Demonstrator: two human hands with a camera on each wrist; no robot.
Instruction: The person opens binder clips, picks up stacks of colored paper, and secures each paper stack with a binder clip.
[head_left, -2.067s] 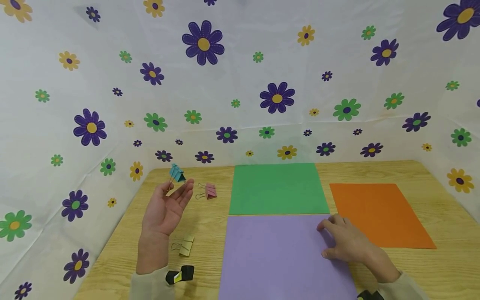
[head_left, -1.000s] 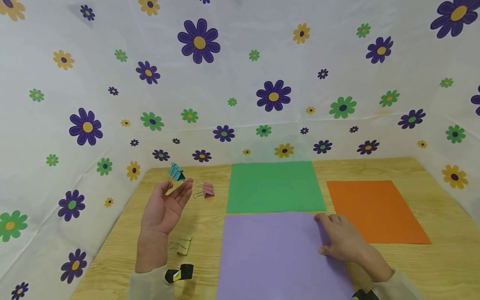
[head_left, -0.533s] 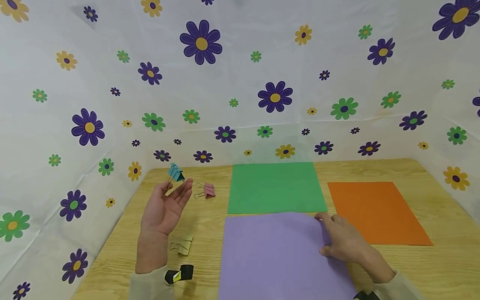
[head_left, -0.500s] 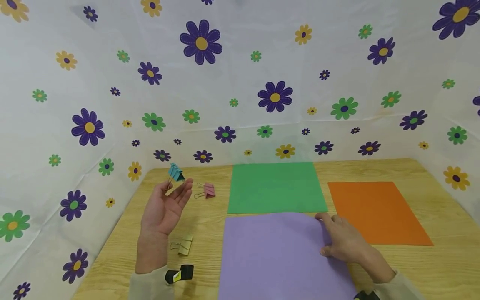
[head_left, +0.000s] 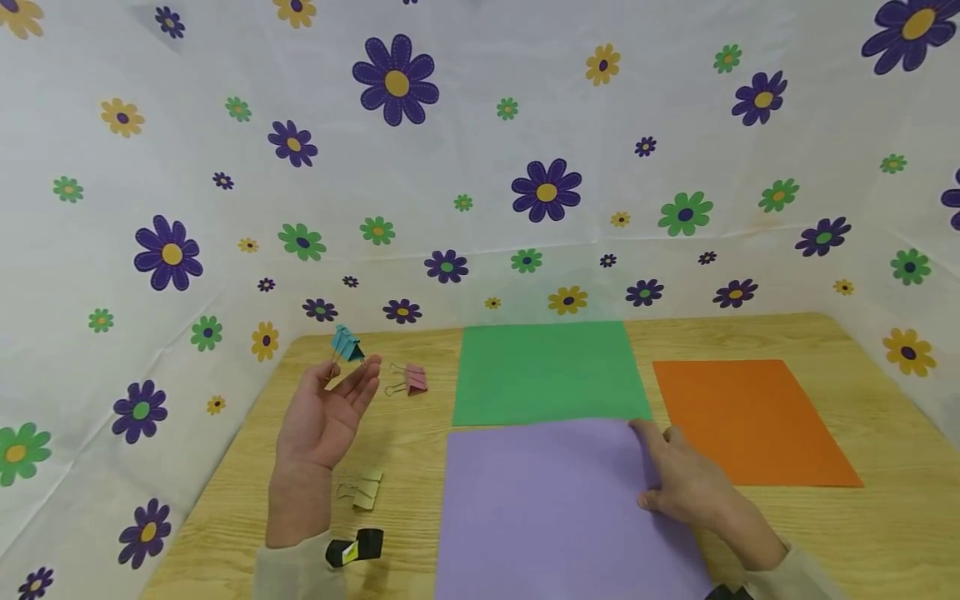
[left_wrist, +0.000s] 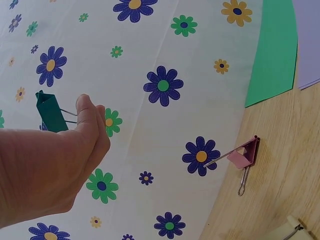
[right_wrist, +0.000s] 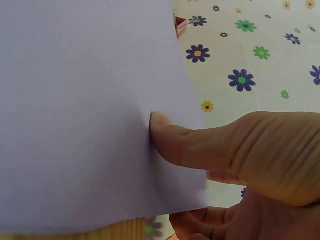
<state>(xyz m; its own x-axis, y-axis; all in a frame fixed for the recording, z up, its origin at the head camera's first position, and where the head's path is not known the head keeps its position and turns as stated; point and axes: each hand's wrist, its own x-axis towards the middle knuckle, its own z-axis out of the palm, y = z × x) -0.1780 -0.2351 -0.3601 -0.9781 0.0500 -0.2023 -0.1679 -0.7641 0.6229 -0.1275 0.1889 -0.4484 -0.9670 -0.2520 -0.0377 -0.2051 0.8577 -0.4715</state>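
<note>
My left hand (head_left: pixel 318 425) is raised above the table's left side, palm up, and pinches a blue binder clip (head_left: pixel 347 343) by its wire handles. In the left wrist view the clip (left_wrist: pixel 51 112) looks teal. My right hand (head_left: pixel 690 482) grips the far right corner of the purple paper (head_left: pixel 555 508). In the right wrist view the thumb presses on top of the purple paper (right_wrist: pixel 90 110), with fingers beneath it. That corner is lifted a little off the table. A pink binder clip (head_left: pixel 416 380) lies to the right of my left hand, and a yellow binder clip (head_left: pixel 367 490) lies nearer.
Behind the purple paper a green sheet (head_left: pixel 551 371) lies flat on the wooden table (head_left: pixel 855 550). An orange sheet (head_left: pixel 757 422) lies to the right. A white flowered cloth (head_left: pixel 465 150) stands around the back and sides.
Over these two seconds my right hand has taken the purple paper's far corner and raised it slightly. My left hand keeps the blue binder clip in nearly the same place.
</note>
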